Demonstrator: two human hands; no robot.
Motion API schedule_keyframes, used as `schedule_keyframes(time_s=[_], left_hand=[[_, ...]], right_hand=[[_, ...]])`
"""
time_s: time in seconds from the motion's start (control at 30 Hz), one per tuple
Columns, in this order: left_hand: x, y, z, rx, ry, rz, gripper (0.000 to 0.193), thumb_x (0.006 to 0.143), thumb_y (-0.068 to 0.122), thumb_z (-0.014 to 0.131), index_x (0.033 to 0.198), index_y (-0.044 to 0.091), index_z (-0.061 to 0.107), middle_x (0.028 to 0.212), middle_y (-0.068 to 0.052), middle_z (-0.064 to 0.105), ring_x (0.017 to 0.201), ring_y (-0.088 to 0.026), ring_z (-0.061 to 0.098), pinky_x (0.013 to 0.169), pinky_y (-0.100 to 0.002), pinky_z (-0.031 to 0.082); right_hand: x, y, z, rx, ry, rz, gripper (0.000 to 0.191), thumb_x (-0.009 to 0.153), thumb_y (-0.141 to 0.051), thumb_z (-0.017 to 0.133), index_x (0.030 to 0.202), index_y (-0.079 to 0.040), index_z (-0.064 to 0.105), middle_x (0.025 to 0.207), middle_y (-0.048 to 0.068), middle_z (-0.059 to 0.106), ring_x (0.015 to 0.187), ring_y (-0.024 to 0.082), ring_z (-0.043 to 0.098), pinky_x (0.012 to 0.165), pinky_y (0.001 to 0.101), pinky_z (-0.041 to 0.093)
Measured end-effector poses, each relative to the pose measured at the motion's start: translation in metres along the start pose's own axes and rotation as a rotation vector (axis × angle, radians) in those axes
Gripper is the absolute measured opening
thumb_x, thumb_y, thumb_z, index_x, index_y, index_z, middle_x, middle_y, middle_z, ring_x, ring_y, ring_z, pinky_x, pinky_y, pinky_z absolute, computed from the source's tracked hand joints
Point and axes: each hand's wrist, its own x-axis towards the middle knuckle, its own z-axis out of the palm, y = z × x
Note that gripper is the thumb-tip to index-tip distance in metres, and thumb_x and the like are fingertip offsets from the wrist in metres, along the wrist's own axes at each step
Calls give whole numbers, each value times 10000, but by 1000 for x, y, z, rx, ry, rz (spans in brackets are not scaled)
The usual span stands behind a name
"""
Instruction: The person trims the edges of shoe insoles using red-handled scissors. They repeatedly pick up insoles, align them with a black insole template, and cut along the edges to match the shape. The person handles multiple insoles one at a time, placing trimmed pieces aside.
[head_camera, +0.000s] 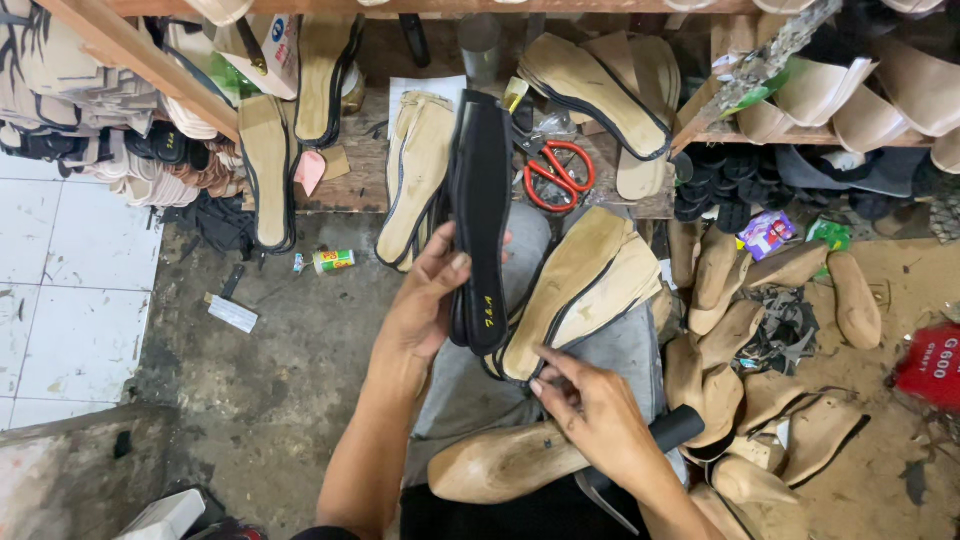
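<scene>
A black sole (480, 215) stands upright beside fanned tan insoles (580, 290) over the lap.
</scene>
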Motion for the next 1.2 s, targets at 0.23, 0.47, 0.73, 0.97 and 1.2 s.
schedule_keyframes(time_s=[0.23, 0.47, 0.73, 0.97, 1.2], left_hand=[[-19, -39, 30, -19, -8, -51, 707, 836, -25, 785, 1441, 74, 433, 1359, -122, 624, 1238, -202, 614, 1060, -360, 508], [-24, -56, 41, 348, 44, 3, 629, 926, 61, 756, 1473, 8, 450, 1331, -121, 621, 1212, -194, 596, 1040, -339, 503], [-30, -46, 45, 476, -162, -39, 683, 1039, 113, 620, 1638, 21, 304, 1519, -102, 526, 1370, -165, 488, 1156, -321, 426], [-28, -29, 38, 446, -316, -206, 832, 943, 28, 684, 1652, 71, 251, 1379, -90, 514, 1094, -134, 470, 889, -289, 439], [-23, -18, 25, 543, -229, -70, 866, 930, -58, 658, 1704, 74, 295, 1130, -62, 497, 948, -146, 563, 807, -268, 527]], right_hand=[[0, -22, -5, 62, 374, -622, 860, 816, -126, 813, 1543, -44, 361, 1310, 224, 586, 1146, 311, 642, 910, 380, 552], [7, -24, -7, 90, 239, -438, 984, 775, -130, 790, 1608, -75, 270, 1327, 212, 562, 1183, 360, 581, 1018, 405, 476], [3, -28, -13, 17, 288, -506, 1082, 705, -72, 841, 1604, -50, 239, 1215, 234, 501, 1157, 382, 543, 1006, 382, 444], [0, -14, -46, 219, 71, -492, 1032, 661, 73, 678, 1607, -44, 284, 1342, 164, 553, 1239, 266, 553, 1038, 299, 404], [-5, 2, -68, 558, -139, -479, 981, 667, 60, 535, 1616, -9, 299, 1463, 227, 584, 1307, 305, 608, 1128, 323, 406]])
